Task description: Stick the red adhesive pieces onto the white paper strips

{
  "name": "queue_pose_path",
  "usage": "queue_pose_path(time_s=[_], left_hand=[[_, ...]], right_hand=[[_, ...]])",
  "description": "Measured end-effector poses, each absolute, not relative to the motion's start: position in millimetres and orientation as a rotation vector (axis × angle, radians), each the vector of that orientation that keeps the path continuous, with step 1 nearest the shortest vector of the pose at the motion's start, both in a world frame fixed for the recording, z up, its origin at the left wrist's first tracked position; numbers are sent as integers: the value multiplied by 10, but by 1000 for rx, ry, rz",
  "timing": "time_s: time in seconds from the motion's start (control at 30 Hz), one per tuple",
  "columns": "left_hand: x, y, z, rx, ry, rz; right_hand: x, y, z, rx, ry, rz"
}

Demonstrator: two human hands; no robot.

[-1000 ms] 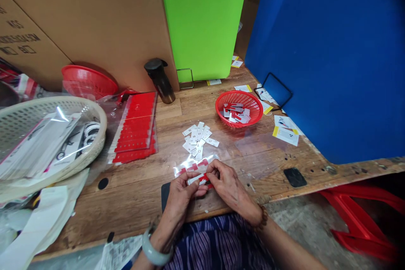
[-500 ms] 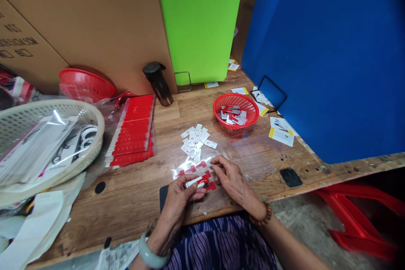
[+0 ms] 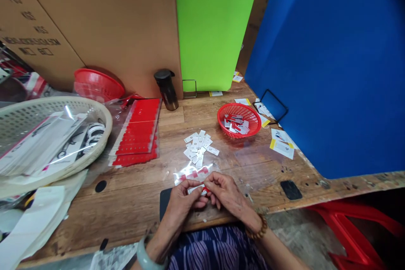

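Between the thumb and fingers of my left hand is a small white tag, partly covered by the fingers. A small red sticker shows at its right end, where the closed fingertips of my right hand pinch it. Both hands meet just above the table's front edge. Under and behind them lies a clear sheet with red stickers, its near part hidden by my hands. Just beyond the sheet is a loose pile of white tags. A red basket further right contains white tags with red parts.
Stacked red sticker sheets lie left, beside a large cream basket of bagged printed cards. A dark bottle stands behind. Green and blue panels rise at the back and right. Cards lie near the blue panel.
My right hand has moved left and down from the sticker sheet to the tag in my left hand, and its fingers have closed on the red end. The view has shifted slightly.
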State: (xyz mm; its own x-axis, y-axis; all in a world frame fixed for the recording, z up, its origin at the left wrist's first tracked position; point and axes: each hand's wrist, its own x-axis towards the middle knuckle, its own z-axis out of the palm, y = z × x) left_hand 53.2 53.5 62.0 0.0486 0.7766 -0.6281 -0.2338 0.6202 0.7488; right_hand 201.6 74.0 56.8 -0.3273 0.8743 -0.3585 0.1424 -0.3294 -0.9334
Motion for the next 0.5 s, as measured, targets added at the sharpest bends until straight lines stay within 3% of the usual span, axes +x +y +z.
queue_pose_path(time_s=[0.3,0.5], left_hand=[[455,551,610,664,1212,801],[453,609,503,583,1174,893]], right_hand=[[2062,741,453,-1168,-1119,2047],[2273,1042,603,-1276,-1085,1873]])
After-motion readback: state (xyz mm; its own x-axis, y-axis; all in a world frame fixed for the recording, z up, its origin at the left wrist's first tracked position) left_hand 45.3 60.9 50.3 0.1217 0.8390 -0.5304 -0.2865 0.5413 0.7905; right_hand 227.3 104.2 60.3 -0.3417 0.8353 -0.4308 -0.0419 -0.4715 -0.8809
